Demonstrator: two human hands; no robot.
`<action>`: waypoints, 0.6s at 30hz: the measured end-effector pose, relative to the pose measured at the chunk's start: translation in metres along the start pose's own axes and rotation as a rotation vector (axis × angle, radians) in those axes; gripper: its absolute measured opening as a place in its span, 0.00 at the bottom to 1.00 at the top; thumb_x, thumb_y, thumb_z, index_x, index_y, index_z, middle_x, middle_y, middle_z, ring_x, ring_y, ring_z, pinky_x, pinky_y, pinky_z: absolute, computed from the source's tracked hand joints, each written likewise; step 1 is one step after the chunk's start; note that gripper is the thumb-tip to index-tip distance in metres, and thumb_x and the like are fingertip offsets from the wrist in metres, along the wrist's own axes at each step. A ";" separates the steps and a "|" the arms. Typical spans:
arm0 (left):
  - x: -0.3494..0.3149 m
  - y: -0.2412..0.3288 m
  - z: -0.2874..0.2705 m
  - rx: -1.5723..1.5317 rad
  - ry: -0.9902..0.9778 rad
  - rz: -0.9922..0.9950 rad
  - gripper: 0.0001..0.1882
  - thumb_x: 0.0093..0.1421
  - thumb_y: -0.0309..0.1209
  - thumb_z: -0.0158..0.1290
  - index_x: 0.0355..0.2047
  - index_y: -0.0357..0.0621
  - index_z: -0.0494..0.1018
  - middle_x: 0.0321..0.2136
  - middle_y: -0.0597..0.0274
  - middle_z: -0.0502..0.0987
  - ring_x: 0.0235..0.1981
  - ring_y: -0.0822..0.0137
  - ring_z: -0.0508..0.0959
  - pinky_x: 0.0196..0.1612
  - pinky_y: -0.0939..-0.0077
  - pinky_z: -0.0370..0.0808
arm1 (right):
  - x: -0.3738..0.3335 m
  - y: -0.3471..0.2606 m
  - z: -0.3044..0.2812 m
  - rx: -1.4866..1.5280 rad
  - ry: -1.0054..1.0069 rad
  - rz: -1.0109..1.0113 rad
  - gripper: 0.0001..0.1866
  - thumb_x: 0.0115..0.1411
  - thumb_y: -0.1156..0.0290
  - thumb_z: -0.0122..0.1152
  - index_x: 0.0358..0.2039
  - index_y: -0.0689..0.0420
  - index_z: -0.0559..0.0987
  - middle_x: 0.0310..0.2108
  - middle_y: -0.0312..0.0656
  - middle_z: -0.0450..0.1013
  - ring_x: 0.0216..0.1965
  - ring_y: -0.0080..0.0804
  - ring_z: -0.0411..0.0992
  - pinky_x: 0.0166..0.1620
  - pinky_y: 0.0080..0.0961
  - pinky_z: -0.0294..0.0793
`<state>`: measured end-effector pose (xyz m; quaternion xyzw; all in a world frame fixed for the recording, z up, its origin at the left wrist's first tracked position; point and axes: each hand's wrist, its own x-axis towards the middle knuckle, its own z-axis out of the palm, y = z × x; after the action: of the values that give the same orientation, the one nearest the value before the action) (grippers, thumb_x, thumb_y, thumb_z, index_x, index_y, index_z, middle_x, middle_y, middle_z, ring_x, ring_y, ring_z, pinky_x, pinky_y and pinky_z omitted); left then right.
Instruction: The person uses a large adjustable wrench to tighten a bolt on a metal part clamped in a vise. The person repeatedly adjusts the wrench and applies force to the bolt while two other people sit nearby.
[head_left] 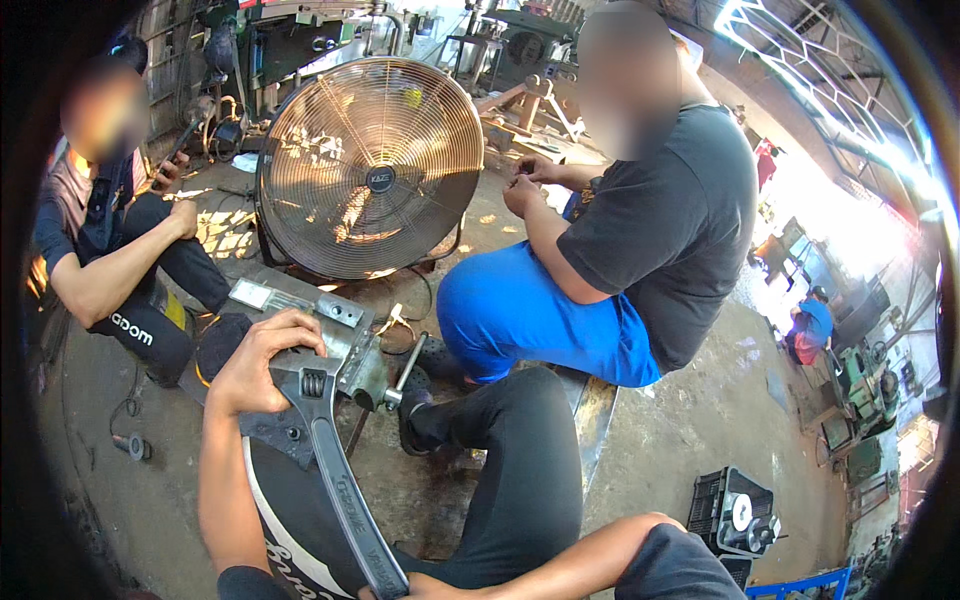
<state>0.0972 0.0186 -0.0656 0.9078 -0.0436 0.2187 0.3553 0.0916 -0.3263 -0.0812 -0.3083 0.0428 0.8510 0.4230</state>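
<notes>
- Head view: large adjustable wrench [345, 490] held slantwise over the lap, head up just beside the grey vise [345, 335], handle slanting down to the lower edge.
- Left hand [258, 368] around the wrench head, fingers bent close together over its upper edge, thumb lower on the near side; clamped on the metal, not spread.
- Right hand [430, 588] at the lower end of the handle, fingers apparently curled around it; mostly cut off by the lower edge, so exact placement impossible to tell.
- Contact between wrench head and vise: cannot tell from this angle.
- For a steady hold, share the weight between both ends and let neither wrist bend sharply.
- Keep left thumb and fingertips out of the gap between the wrench's jaws; leave the ribbed adjusting screw [313, 383] uncovered, as now, for easy reach.
- Better to lift the handle clear of the trouser leg [510, 480] than to drag it across.
- Mind the vise's bar handle [405, 368], close to the shoe, and the co-worker in blue trousers [540, 310] seated nearby; small, slow movements best.
</notes>
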 end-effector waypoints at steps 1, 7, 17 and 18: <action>0.000 0.001 0.001 -0.008 0.016 -0.007 0.27 0.27 0.26 0.63 0.35 0.38 0.78 0.41 0.58 0.77 0.45 0.55 0.79 0.52 0.66 0.74 | -0.006 -0.006 -0.004 -0.009 0.002 0.025 0.10 0.62 0.79 0.60 0.26 0.53 0.71 0.15 0.29 0.55 0.14 0.19 0.53 0.19 0.22 0.51; -0.003 0.016 0.017 0.139 0.172 -0.112 0.26 0.36 0.24 0.69 0.40 0.40 0.77 0.42 0.54 0.76 0.47 0.50 0.79 0.52 0.62 0.75 | -0.091 -0.110 -0.062 -0.348 0.097 0.329 0.14 0.69 0.68 0.65 0.37 0.47 0.65 0.16 0.20 0.50 0.14 0.09 0.50 0.16 0.15 0.48; -0.006 0.033 0.041 0.435 0.359 -0.272 0.33 0.38 0.27 0.69 0.49 0.38 0.74 0.46 0.47 0.74 0.51 0.42 0.75 0.57 0.54 0.72 | -0.123 -0.295 -0.085 -1.238 0.171 0.534 0.17 0.59 0.69 0.75 0.27 0.58 0.71 0.14 0.32 0.63 0.12 0.24 0.65 0.16 0.27 0.67; -0.007 0.034 0.037 0.419 0.348 -0.232 0.33 0.40 0.32 0.69 0.49 0.37 0.74 0.46 0.47 0.74 0.51 0.43 0.76 0.57 0.54 0.72 | -0.120 -0.297 -0.082 -1.248 0.153 0.535 0.18 0.59 0.70 0.75 0.26 0.58 0.70 0.14 0.33 0.63 0.12 0.25 0.66 0.17 0.27 0.68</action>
<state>0.0962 -0.0318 -0.0716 0.9091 0.1680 0.3335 0.1847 0.4074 -0.2471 -0.0238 -0.5323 -0.3513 0.7676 -0.0631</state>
